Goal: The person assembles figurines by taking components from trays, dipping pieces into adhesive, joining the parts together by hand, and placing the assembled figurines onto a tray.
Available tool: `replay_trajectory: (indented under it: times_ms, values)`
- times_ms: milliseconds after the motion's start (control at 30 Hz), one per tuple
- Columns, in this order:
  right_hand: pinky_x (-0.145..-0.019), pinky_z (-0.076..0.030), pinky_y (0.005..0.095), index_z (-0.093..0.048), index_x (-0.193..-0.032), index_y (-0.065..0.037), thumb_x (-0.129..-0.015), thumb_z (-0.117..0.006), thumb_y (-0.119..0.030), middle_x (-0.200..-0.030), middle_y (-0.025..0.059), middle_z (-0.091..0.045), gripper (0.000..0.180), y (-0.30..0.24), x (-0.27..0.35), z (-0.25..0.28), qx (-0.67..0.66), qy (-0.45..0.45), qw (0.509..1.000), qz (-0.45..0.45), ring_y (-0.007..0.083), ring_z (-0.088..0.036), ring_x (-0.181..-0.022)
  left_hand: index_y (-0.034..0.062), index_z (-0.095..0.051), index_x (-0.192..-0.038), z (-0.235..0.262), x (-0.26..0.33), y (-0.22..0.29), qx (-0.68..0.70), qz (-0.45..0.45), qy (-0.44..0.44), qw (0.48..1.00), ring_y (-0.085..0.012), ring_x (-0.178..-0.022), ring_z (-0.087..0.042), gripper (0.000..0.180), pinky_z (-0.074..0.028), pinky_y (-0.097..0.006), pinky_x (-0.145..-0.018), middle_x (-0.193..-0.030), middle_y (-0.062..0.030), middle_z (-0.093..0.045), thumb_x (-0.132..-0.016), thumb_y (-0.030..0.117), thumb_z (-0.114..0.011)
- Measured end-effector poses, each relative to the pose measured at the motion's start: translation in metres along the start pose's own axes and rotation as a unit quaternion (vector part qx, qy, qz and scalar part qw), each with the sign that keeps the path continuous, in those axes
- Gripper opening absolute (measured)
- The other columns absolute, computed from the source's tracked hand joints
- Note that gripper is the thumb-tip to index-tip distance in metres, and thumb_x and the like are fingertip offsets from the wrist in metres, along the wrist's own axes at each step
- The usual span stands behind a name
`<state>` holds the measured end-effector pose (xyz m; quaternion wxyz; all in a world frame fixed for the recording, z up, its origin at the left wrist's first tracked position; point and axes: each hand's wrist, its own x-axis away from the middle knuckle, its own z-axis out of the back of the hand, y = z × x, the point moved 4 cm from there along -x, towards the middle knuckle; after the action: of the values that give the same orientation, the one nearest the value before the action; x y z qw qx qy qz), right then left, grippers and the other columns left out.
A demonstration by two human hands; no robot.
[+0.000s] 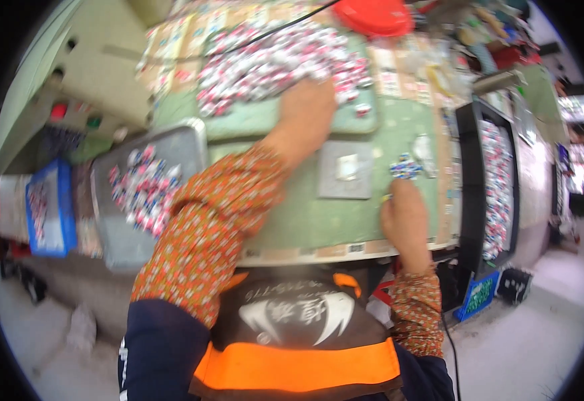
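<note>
Left hand (307, 115) at one far heap of pieces (265, 63); right hand (407, 217) beside one small blue-and-white cluster (405, 167); both hands' fingers: opening and hold cannot be told.

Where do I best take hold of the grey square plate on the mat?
Probably by its near edge, coming from the person's side: the plate lies flat, that edge is bare, the pale square sits mid-plate, and the left hand is beyond the far edge.

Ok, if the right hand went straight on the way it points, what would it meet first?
The right hand would likely meet the small blue-and-white cluster just ahead of it; blur and depth leave unclear whether they already touch.
</note>
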<state>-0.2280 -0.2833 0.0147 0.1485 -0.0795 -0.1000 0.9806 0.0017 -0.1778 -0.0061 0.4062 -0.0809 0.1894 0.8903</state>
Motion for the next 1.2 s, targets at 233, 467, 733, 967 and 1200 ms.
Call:
replay_trajectory:
  times_ms: [233, 467, 733, 967, 1200]
  values:
    - [-0.073, -0.051, 0.0487, -0.049, -0.1, -0.002, -0.083, -0.058, -0.003, -0.088, 0.0175, -0.058, 0.02, -0.012, 0.008, -0.02, -0.053, 0.05, 0.997, -0.006, 0.0377, -0.061, -0.085, 0.0039, -0.054, -0.102, 0.012, 0.026, -0.022, 0.053, 0.07, -0.028, 0.996, -0.0342, -0.084, -0.067, 0.016, -0.052, -0.048, -0.07, -0.09, -0.0177, -0.067, -0.093, 0.017, -0.055]
    - [-0.075, -0.05, 0.0524, -0.051, -0.102, -0.001, -0.086, -0.057, -0.009, -0.089, 0.0224, -0.061, 0.019, -0.01, 0.011, -0.013, -0.105, -0.01, 0.992, -0.067, 0.0429, -0.061, -0.087, 0.0119, -0.053, -0.109, 0.041, 0.044, -0.033, 0.65, 0.23, -0.119, 0.715, -0.007, -0.066, -0.047, 0.018, -0.037, -0.023, -0.053, -0.084, 0.002, -0.055, -0.099, 0.027, -0.05]
    - [-0.077, -0.05, 0.0521, -0.054, -0.103, -0.001, -0.085, -0.056, -0.007, -0.091, 0.0234, -0.063, 0.019, -0.014, 0.01, -0.022, -0.131, 0.004, 0.99, -0.056, 0.044, -0.062, -0.088, 0.0104, -0.051, -0.133, 0.084, 0.115, -0.018, 0.765, 0.263, -0.127, 0.575, -0.0029, -0.067, -0.045, 0.036, -0.034, -0.018, -0.05, -0.093, 0.0019, -0.055, -0.104, 0.033, -0.045]
    - [-0.066, -0.048, 0.0483, -0.058, -0.099, -0.003, -0.084, -0.061, -0.001, -0.084, 0.0173, -0.059, 0.016, -0.004, 0.004, -0.015, -0.203, 0.051, 0.978, -0.021, 0.0402, -0.06, -0.073, 0.0037, -0.048, -0.139, 0.067, 0.166, -0.002, 0.766, 0.307, -0.139, 0.547, -0.0036, -0.067, -0.045, 0.043, -0.036, -0.017, -0.048, -0.096, -0.0012, -0.056, -0.106, 0.031, -0.049]
    - [-0.066, -0.047, 0.0454, -0.057, -0.096, -0.002, -0.081, -0.061, 0.002, -0.081, 0.0158, -0.057, 0.016, -0.018, 0.007, -0.017, -0.241, 0.004, 0.968, -0.067, 0.0357, -0.058, -0.074, 0.0036, -0.053, -0.132, 0.048, 0.2, 0.006, 0.775, 0.342, -0.148, 0.51, -0.0056, -0.069, -0.05, 0.037, -0.04, -0.018, -0.051, -0.099, -0.0048, -0.062, -0.107, 0.03, -0.048]
